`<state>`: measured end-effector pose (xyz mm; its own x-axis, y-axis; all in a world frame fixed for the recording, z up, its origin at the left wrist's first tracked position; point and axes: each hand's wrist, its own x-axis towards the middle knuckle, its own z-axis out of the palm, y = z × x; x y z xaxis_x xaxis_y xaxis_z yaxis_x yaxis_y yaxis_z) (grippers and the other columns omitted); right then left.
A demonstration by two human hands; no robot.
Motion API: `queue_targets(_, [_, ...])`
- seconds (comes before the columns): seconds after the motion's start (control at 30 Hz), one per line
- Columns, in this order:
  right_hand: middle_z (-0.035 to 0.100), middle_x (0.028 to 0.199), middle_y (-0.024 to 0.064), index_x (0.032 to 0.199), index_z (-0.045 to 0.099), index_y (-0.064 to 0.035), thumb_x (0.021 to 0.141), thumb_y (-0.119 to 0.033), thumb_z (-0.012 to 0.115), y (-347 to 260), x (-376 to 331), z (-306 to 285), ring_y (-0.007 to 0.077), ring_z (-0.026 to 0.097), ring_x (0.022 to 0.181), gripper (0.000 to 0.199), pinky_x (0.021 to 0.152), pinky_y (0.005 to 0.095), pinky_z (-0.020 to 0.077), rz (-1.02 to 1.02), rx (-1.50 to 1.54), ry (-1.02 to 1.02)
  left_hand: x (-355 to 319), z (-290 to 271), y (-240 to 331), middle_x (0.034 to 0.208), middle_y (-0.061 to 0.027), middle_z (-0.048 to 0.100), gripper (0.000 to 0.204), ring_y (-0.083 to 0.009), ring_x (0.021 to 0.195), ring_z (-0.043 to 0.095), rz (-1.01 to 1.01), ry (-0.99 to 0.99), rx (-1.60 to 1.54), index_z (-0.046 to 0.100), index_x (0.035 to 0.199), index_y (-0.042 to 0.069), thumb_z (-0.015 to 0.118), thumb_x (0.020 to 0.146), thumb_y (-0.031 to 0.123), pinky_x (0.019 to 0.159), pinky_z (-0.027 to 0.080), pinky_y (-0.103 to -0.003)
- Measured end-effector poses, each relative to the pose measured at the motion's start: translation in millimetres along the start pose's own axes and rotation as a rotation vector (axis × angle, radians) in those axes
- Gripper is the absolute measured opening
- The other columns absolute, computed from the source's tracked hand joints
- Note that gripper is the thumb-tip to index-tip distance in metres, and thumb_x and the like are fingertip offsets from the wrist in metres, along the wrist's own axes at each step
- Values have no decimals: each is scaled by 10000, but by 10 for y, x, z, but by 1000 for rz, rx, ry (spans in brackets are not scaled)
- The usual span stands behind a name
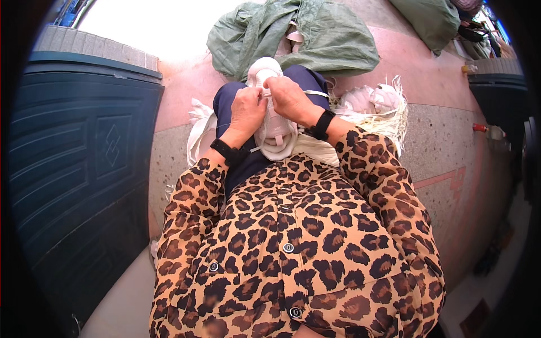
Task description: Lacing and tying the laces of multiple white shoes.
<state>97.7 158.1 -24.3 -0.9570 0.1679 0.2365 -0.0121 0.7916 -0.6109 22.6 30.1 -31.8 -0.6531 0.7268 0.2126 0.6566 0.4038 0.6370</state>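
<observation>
A white and pale pink sneaker (276, 125) rests on my lap, its toe pointing away from me and its heel opening toward my belly. My left hand (248, 111) is closed in a pinch at the left side of the lacing, close to the toe. From the right, my right hand (290, 100) bends over the front of the shoe, thumb and fingers pinched on the white shoelace (316, 93), part of which stretches over my right knee. The fingertips of both hands nearly meet and partly hide the lace. Each wrist wears a black band.
Beyond my knees lies a green woven sack (338, 42) with pale shoes inside. At my right are more pale shoes (360, 100) and a bundle of cream laces (399, 121). White material (200, 132) lies by my left leg. A dark blue panelled door (84, 146) stands left.
</observation>
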Motion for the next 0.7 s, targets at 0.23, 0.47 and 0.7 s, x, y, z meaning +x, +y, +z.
queue_targets(0.23, [577,807,224,943,534,-10,739,-20,475,33,-15,10,374,557,816,212,708,423,442,287,165,15,164,-65,57,712,-134,548,95,-284,730,538,270,-114,246,550,710,15,568,713,109,638,445,-369])
queue_targets(0.47, [603,807,179,911,574,-4,739,-222,626,178,-249,-335,308,594,784,282,693,360,453,308,162,-67,303,-562,-546,729,-137,528,52,-271,715,526,592,-164,534,520,731,39,482,697,46,612,445,-356])
queue_targets(0.7, [578,776,-7,982,602,-29,794,-216,614,991,-1321,-1715,89,535,672,266,607,243,447,785,709,179,-544,-3800,-2062,717,-200,616,312,-322,662,604,-721,703,747,621,721,-38,487,754,242,572,450,-413])
